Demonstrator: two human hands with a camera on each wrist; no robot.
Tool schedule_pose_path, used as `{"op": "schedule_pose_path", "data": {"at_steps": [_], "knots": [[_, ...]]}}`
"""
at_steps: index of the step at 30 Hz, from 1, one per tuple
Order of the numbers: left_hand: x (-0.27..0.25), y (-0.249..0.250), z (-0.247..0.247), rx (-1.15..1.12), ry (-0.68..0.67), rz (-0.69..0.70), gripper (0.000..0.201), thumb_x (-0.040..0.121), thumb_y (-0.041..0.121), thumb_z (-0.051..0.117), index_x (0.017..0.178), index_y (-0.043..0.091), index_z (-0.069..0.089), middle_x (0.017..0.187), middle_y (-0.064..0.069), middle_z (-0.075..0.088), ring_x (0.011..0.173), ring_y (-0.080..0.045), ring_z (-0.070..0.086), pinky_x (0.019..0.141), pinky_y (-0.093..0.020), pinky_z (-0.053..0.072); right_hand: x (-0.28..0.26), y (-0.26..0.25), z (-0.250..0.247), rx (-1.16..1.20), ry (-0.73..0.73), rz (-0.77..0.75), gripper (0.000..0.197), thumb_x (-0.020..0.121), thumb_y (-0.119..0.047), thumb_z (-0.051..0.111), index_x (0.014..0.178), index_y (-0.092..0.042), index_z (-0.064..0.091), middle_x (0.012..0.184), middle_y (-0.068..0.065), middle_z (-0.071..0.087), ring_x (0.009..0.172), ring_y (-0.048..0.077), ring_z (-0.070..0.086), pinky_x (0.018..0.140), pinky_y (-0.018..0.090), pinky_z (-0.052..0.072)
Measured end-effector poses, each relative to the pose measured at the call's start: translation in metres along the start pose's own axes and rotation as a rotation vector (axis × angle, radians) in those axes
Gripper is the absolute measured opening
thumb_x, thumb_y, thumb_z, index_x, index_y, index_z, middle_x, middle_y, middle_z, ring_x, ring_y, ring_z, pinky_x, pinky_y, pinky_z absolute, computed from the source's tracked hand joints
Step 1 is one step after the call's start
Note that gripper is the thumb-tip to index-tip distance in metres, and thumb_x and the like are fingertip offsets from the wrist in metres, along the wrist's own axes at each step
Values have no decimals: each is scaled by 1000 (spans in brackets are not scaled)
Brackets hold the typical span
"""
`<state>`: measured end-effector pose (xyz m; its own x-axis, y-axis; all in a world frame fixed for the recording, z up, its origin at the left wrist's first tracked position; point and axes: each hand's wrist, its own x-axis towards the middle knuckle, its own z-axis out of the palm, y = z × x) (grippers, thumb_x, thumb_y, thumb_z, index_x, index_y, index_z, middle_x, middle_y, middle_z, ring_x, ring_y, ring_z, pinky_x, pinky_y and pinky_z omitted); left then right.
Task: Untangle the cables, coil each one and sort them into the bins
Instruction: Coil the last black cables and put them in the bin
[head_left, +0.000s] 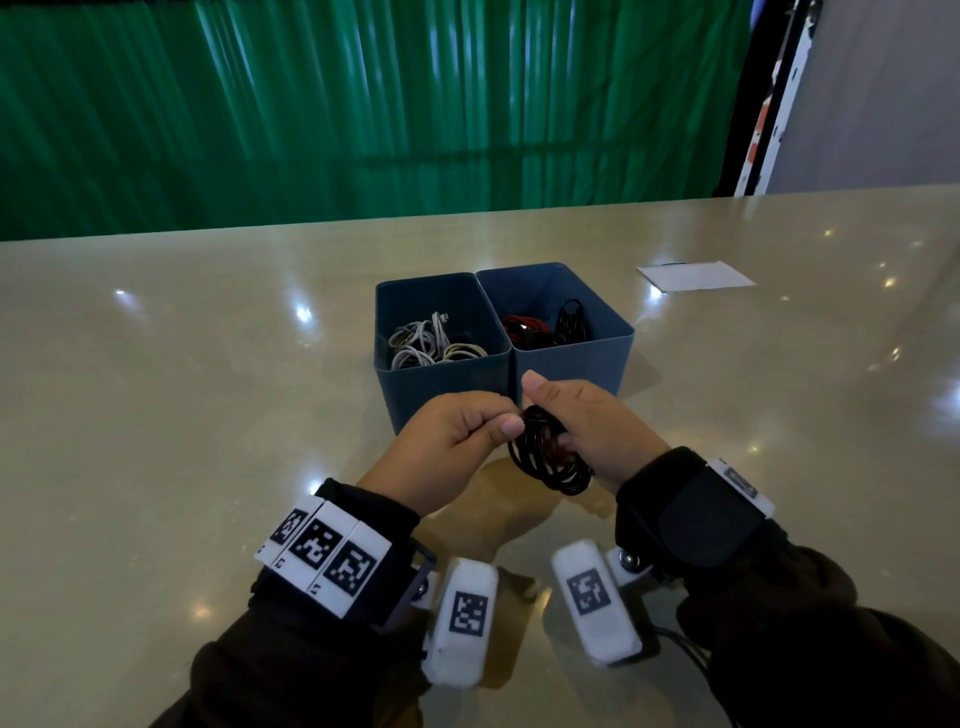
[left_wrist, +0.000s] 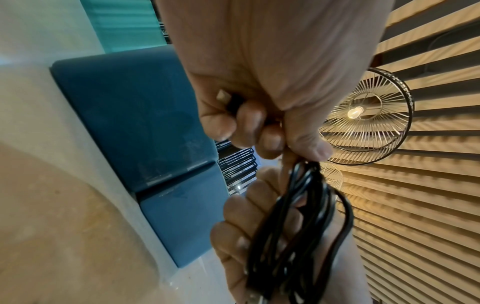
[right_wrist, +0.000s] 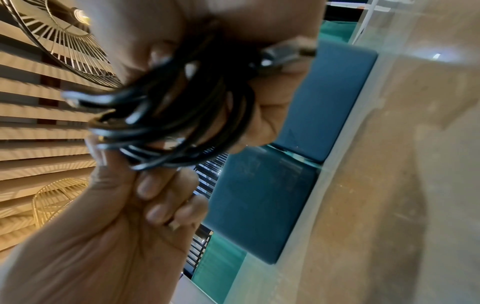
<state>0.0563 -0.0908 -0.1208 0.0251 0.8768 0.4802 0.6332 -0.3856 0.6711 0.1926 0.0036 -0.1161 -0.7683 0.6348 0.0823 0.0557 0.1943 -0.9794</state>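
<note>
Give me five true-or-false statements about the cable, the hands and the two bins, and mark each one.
1. Both hands hold the black cable coil. True: the left hand pinches one side, the right hand grips the other.
2. The coil already lies in a bin. False: it is held above the table, in front of the bins.
3. The left bin holds white and grey cables. True.
4. The right bin is empty. False: it holds red and black cables.
5. The two bins stand far apart. False: they stand side by side, walls touching.
</note>
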Motion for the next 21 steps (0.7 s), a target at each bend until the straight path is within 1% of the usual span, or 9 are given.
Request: {"op": "schedule_pose_path", "data": {"at_steps": [3, 6, 7, 9, 12, 15, 16, 18, 21], "knots": [[1, -3, 0, -42, 17, 62, 24, 93, 53, 41, 77, 42, 55, 75, 19, 49, 72, 2, 48, 68, -12, 34, 1, 1, 0, 128, -12, 20, 40, 77, -54, 48, 53, -22, 49, 52, 0, 40, 47, 15, 35, 51, 24, 32], [0, -8, 0, 8, 65, 54, 29, 92, 56, 40, 90, 36, 61, 84, 13, 45, 83, -6, 46, 76, -21, 38, 3, 2, 2, 242, 26, 28, 40, 74, -54, 51, 57, -19, 50, 55, 3, 40, 50, 17, 34, 52, 27, 30], [1, -10, 0, 58, 87, 40, 27, 92, 52, 41, 92, 36, 63, 86, 11, 43, 85, -7, 45, 78, -22, 38, 3, 2, 3, 258, 53, 29, 40, 77, -53, 51, 58, -17, 50, 55, 4, 41, 50, 18, 35, 50, 26, 32], [1, -13, -1, 194, 158, 24, 19, 91, 34, 46, 95, 41, 64, 86, 12, 38, 87, -4, 40, 79, -16, 33, 5, 3, 6, 288, 110, 26, 42, 85, -50, 49, 60, -16, 49, 57, 6, 40, 51, 20, 35, 48, 24, 33], [2, -11, -1, 295, 254, -53, 30, 92, 12, 55, 106, 38, 61, 80, 10, 35, 79, 3, 38, 69, -6, 30, 7, 5, 8, 283, 164, 17, 46, 76, -60, 50, 59, -17, 49, 63, 12, 40, 61, 27, 33, 54, 28, 33], [1, -6, 1, 203, 245, -115, 30, 90, 2, 57, 108, 21, 70, 73, 9, 42, 74, 8, 46, 66, -2, 33, 6, 7, 9, 240, 148, -2, 59, 74, -65, 48, 68, -7, 55, 66, 16, 42, 64, 28, 35, 60, 33, 32], [1, -5, 3, 188, 232, -111, 28, 90, 0, 56, 108, 16, 71, 73, 10, 45, 74, 8, 48, 66, -3, 34, 6, 7, 9, 227, 150, -9, 61, 77, -65, 46, 68, -5, 53, 63, 16, 41, 58, 28, 32, 59, 33, 30], [0, -4, 8, 144, 177, -131, 29, 93, 0, 51, 111, 15, 68, 78, 10, 50, 74, 4, 50, 67, -7, 37, 6, 7, 9, 195, 162, -24, 72, 83, -66, 44, 64, 4, 48, 57, 16, 40, 51, 27, 31, 57, 34, 30], [2, 0, 16, -86, 102, -292, 38, 96, 5, 42, 130, 17, 54, 103, -5, 59, 87, -7, 54, 75, -19, 47, 9, 9, 8, 143, 177, -50, 91, 77, -72, 43, 83, 18, 46, 73, 22, 49, 66, 30, 42, 66, 40, 36]]}}
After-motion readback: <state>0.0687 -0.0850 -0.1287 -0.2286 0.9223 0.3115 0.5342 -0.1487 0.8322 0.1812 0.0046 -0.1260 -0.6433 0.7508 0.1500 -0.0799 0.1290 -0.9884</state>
